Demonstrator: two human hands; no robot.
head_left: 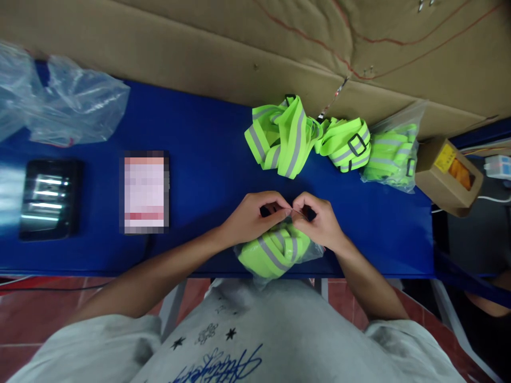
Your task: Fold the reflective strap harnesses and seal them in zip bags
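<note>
At the table's front edge lies a clear plastic bag (317, 251) with a neon-yellow reflective strap (275, 250) inside, grey stripes showing through. My left hand (257, 215) pinches the bag's upper edge between thumb and fingers. Close beside it, my right hand (317, 218) pinches the same edge, the fingertips of both hands nearly touching. Further back sit a loose pile of reflective straps (279, 135), a bundled strap with a black buckle (347, 143), and another bagged strap (393, 151).
A brown cardboard box (449, 175) stands at the table's right end. On the left are crumpled clear plastic bags (80, 101), a black glossy device (51, 199) and a pixelated rectangular item (144, 191) on the blue table (199, 159). Cardboard lines the back. Part of another person shows at far right.
</note>
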